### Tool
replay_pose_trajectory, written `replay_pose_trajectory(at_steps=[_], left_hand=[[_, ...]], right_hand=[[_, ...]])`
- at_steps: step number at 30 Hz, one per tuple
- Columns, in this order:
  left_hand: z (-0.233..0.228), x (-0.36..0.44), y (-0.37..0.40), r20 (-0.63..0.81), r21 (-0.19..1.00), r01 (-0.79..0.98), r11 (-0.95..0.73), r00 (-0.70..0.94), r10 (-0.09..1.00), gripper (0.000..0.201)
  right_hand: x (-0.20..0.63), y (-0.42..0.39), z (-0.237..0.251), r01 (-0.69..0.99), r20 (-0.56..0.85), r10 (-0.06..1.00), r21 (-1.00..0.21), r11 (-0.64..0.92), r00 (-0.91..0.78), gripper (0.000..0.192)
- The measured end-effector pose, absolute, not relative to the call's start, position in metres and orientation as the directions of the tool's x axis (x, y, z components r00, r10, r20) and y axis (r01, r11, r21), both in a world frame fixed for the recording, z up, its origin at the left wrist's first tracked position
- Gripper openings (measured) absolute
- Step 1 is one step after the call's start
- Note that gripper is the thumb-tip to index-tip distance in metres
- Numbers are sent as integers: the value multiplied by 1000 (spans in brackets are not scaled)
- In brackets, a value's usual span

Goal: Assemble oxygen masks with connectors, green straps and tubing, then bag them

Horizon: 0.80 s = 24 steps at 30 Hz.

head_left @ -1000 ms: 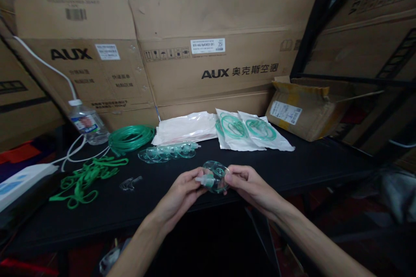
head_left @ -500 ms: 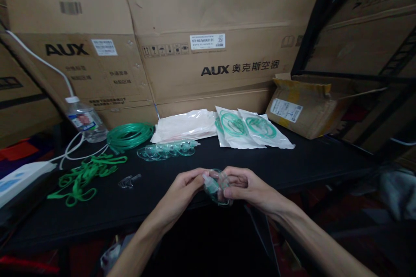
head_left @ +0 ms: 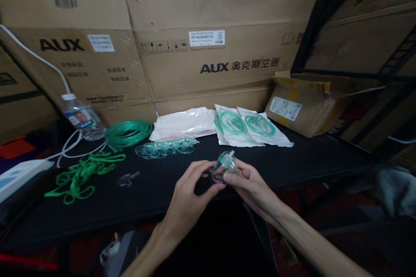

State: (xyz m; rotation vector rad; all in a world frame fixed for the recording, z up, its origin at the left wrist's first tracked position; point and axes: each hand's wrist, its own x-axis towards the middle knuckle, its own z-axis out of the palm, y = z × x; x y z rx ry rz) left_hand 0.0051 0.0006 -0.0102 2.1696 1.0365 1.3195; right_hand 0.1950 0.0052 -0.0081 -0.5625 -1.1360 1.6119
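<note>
Both hands hold one clear plastic mask (head_left: 224,165) with a pale green connector, just above the front edge of the black table (head_left: 312,160). My left hand (head_left: 191,190) pinches its lower left rim with thumb and fingers. My right hand (head_left: 248,184) cups it from the right and below, the connector pointing up. Behind them lies a row of several more clear masks (head_left: 165,148).
On the left lie a coil of green tubing (head_left: 128,132), a heap of green straps (head_left: 81,175), a small clear clip (head_left: 126,178), a water bottle (head_left: 81,117) and a white power strip (head_left: 19,173). Sealed bags of tubing (head_left: 250,130), a torn box (head_left: 299,104) and big cartons stand behind.
The mask has been turned so its connector points up instead of left, and it has been lifted slightly. My left hand has shifted under its left rim.
</note>
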Motion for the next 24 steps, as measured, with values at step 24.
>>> replay_pose_trajectory(at_steps=[24], left_hand=[[-8,-14,7,678,371,460,-807,459,574,38]], right_hand=[[200,6,-8,126,462,842,-852,509,-280,34]])
